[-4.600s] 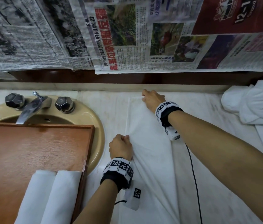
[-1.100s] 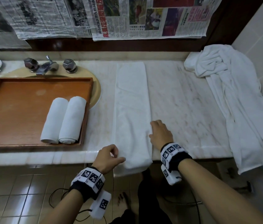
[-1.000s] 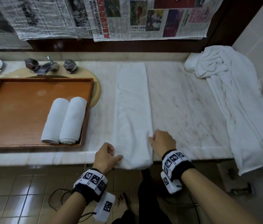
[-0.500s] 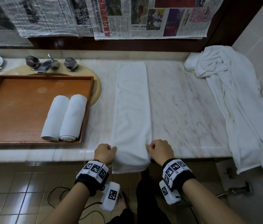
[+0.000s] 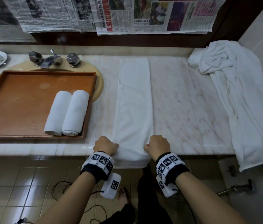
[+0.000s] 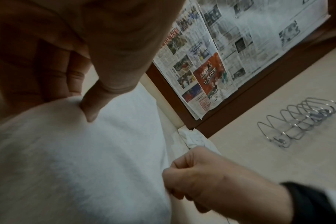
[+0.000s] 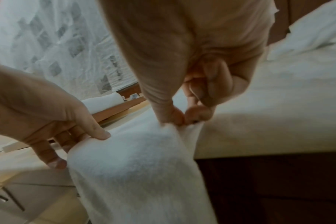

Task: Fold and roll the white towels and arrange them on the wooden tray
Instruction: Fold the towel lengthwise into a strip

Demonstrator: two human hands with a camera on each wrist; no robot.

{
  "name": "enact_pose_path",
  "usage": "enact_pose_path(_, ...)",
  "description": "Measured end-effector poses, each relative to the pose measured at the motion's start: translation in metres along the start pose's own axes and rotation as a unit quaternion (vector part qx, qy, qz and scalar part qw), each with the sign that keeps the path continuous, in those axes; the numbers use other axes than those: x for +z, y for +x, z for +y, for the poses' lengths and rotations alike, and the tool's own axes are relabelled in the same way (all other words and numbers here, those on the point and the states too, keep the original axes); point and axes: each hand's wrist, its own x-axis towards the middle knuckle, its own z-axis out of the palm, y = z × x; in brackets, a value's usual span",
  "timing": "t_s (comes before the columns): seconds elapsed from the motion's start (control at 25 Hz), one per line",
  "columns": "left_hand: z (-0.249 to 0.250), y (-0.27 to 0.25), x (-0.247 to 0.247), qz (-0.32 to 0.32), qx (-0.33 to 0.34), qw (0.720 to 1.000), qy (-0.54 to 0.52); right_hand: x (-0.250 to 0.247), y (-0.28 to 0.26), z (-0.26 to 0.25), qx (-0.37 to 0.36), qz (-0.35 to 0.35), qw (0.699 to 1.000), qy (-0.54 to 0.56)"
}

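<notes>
We are now pinching the folded towel [image 5: 134, 109] at the desk's [image 5: 189, 110] front edge, left hand [image 5: 105, 145] and right hand [image 5: 157, 144] having closed on its side edges, so rolling can begin; two rolled towels [image 5: 67, 113] are lying in the wooden tray [image 5: 14, 101].

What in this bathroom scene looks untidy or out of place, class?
The crumpled white towels on the right sprawl over the marble counter and hang past its front edge. The folded towel also overhangs that edge, where both hands pinch it. The rolled towels lie neatly in the wooden tray.
</notes>
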Motion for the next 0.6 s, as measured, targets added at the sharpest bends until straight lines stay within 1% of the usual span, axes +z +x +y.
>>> enact_pose_path(0.16, 0.000, 0.004, -0.004, -0.020, -0.013, 1.000, -0.017, 0.004, -0.001, 0.006, -0.028, -0.009, 0.999, 0.040)
enact_pose_path(0.24, -0.001, 0.005, -0.003, -0.021, -0.015, 0.999, -0.024, 0.003, -0.001, 0.018, -0.043, 0.005, 0.990, 0.133)
enact_pose_path(0.28, -0.001, 0.006, -0.003, -0.022, -0.014, 0.999, -0.028, 0.002, 0.000, 0.028, -0.038, 0.017, 0.983, 0.181)
enact_pose_path(0.32, -0.002, 0.007, -0.004, -0.025, -0.013, 0.999, -0.031, 0.001, 0.000, 0.037, -0.023, 0.020, 0.979, 0.201)
enact_pose_path(0.36, -0.002, 0.007, -0.004, -0.026, -0.011, 0.999, -0.031, 0.000, 0.000, 0.046, -0.005, 0.012, 0.982, 0.190)
enact_pose_path(0.44, -0.001, 0.005, -0.006, -0.026, -0.004, 0.999, -0.030, 0.001, -0.004, 0.054, 0.031, -0.001, 0.992, 0.122)
enact_pose_path(0.52, -0.001, 0.004, -0.004, -0.025, 0.002, 0.999, -0.035, 0.003, -0.004, 0.047, 0.043, -0.001, 0.996, 0.082)
enact_pose_path(0.6, -0.002, 0.002, -0.004, -0.035, 0.013, 0.998, -0.046, 0.005, -0.003, 0.036, 0.053, -0.009, 0.996, 0.069)
